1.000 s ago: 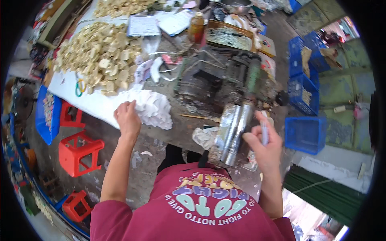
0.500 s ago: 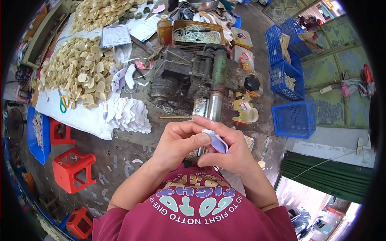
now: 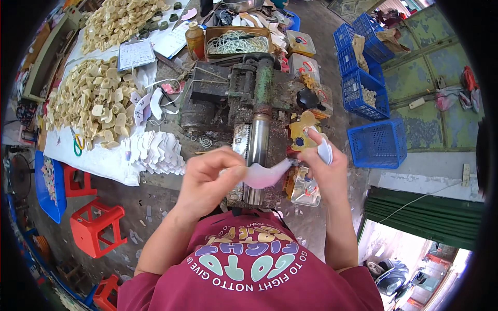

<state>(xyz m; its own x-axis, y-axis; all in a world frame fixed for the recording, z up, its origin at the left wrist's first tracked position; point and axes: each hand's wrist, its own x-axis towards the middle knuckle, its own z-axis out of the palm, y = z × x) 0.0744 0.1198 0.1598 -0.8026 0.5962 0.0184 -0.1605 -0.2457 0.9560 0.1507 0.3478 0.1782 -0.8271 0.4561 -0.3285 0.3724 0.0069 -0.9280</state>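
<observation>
A curved, thin pinkish-white piece (image 3: 265, 176) is stretched out in front of my chest, over the metal cylinder (image 3: 259, 140) of a grimy machine. My left hand (image 3: 210, 179) pinches its left end between thumb and fingers. My right hand (image 3: 327, 168) is closed at its other end, where a small dark tip shows that I cannot make out. A pale lavender-white piece or thin stack (image 3: 324, 151) is also tucked between the right fingers. Beyond my left hand lies a spread pile of similar white cut pieces (image 3: 155, 153) on the white-covered table.
Heaps of beige pieces (image 3: 91, 98) cover the left table, with scissors (image 3: 78, 144) at its edge. A yellow container (image 3: 300, 132) and a clear box (image 3: 305, 189) stand right of the cylinder. Blue crates (image 3: 377, 142) are farther right; red stools (image 3: 97, 228) stand left.
My hands have moved apart from their joined position over the lavender piece. The curved pinkish piece now stretches between them, and the lavender piece sits in the right fingers. My view has shifted slightly.
</observation>
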